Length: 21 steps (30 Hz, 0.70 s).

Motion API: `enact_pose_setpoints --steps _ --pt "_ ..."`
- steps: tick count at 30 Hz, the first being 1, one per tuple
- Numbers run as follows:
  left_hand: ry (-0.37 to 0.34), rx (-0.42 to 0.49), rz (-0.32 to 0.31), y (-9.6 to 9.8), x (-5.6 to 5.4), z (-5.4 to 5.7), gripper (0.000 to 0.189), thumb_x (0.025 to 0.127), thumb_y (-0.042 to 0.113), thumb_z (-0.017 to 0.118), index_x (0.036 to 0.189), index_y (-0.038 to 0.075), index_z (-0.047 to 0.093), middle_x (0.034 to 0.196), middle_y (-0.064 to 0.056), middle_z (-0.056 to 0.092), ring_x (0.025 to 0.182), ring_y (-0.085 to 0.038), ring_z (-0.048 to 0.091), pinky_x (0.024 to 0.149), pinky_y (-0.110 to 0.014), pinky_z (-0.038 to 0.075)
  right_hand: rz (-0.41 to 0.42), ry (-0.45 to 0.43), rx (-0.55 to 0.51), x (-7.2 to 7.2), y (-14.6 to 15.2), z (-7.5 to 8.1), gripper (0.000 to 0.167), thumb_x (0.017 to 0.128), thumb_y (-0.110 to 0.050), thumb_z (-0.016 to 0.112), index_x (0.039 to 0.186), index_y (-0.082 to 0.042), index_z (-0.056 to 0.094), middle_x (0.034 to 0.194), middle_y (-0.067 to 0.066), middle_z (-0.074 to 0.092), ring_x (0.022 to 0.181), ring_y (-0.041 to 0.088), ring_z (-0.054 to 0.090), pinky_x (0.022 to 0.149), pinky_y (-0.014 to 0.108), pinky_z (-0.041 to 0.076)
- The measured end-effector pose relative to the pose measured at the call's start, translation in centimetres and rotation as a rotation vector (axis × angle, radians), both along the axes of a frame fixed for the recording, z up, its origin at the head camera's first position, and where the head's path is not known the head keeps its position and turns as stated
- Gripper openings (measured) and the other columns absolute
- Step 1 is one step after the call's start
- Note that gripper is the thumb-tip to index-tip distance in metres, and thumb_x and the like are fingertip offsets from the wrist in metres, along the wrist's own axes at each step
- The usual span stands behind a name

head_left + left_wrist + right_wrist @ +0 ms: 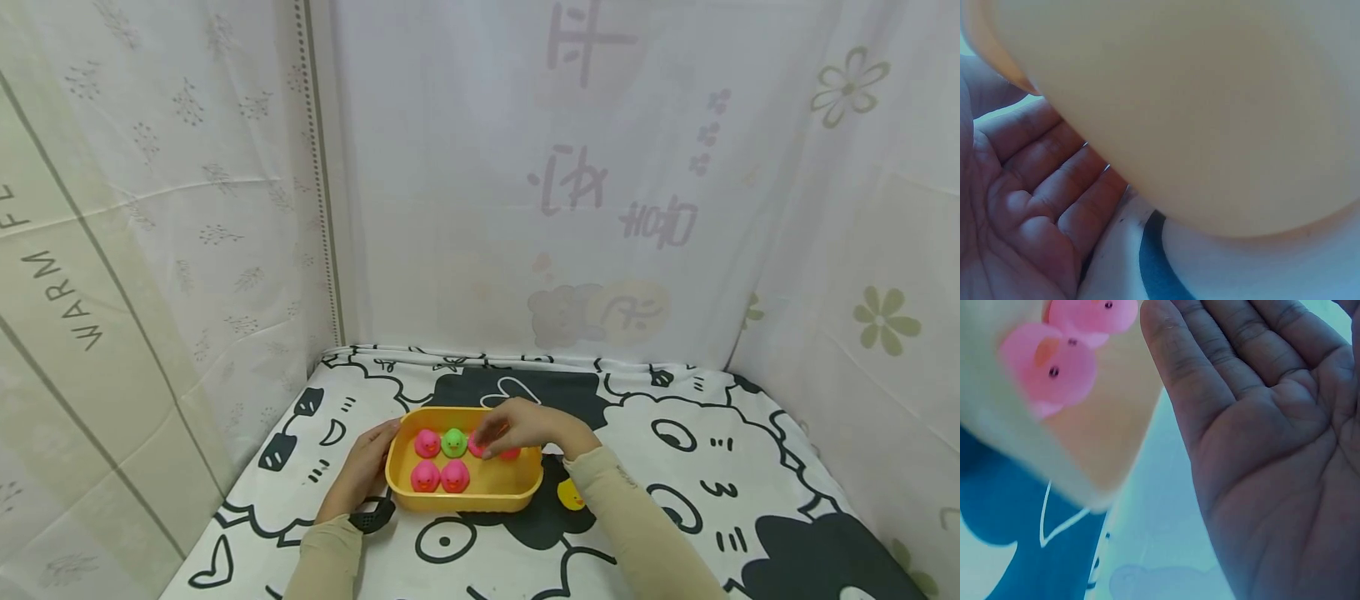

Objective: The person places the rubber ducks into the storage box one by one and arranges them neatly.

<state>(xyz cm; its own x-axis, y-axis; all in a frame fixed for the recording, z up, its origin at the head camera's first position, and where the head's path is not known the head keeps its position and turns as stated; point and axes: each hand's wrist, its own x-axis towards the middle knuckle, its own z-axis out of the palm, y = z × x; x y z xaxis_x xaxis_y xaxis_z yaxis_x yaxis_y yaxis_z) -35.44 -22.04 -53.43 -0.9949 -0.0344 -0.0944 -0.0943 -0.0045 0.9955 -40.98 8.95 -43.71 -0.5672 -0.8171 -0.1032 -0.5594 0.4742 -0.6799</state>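
Observation:
A yellow tray (495, 502) holds several small rubber ducks in two rows. In the back row are a pink duck (427, 443), a green duck (453, 442) and pink ones partly covered by my right hand (519, 423). Two more pink ducks sit in front, one of them the front-left duck (425, 477). My left hand (365, 465) rests along the tray's left side, its fingers (1054, 150) fairly straight against the outer wall. Over the back right of the tray, my right hand reaches down with extended fingers beside a pink duck (1054, 369); its palm shows nothing held.
A yellow duck (570, 495) lies outside the tray on the right, partly behind my right sleeve (637, 517). The black-and-white printed cloth (442, 542) lies under everything. A black band (372, 515) circles my left wrist. Pale curtains (480, 208) hang at the back and sides.

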Motion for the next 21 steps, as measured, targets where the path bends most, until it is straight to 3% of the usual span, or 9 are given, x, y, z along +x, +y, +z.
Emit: enact_pose_setpoints --steps 10,15,21 --pt "0.0 -0.035 0.001 0.0 0.3 0.2 0.067 0.099 0.056 0.054 0.146 0.007 0.052 0.146 -0.015 0.053 0.13 -0.029 0.054 0.104 -0.036 0.048 -0.101 -0.036 -0.088 0.5 5.1 0.5 0.03 0.09 -0.031 0.077 0.115 -0.017 0.074 0.111 -0.004 0.072 0.105 0.014 0.066 0.089 0.031 0.058" --pt "0.005 -0.025 -0.002 0.1 0.3 0.3 0.063 0.101 0.052 0.053 0.145 0.007 0.053 0.144 -0.015 0.055 0.126 -0.028 0.056 0.102 -0.036 0.05 -0.163 -0.029 -0.154 0.8 8.7 0.0 0.031 0.091 -0.032 0.076 0.116 -0.015 0.073 0.113 -0.001 0.072 0.107 0.018 0.067 0.089 0.034 0.059" --pt "0.001 -0.037 0.002 0.1 0.3 0.3 0.067 0.1 0.054 0.053 0.147 0.006 0.05 0.147 -0.015 0.052 0.131 -0.03 0.053 0.105 -0.038 0.047 -0.22 -0.03 -0.157 1.9 12.2 -0.7 0.026 0.093 -0.03 0.074 0.115 -0.017 0.073 0.115 0.008 0.071 0.104 0.018 0.069 0.088 0.036 0.059"
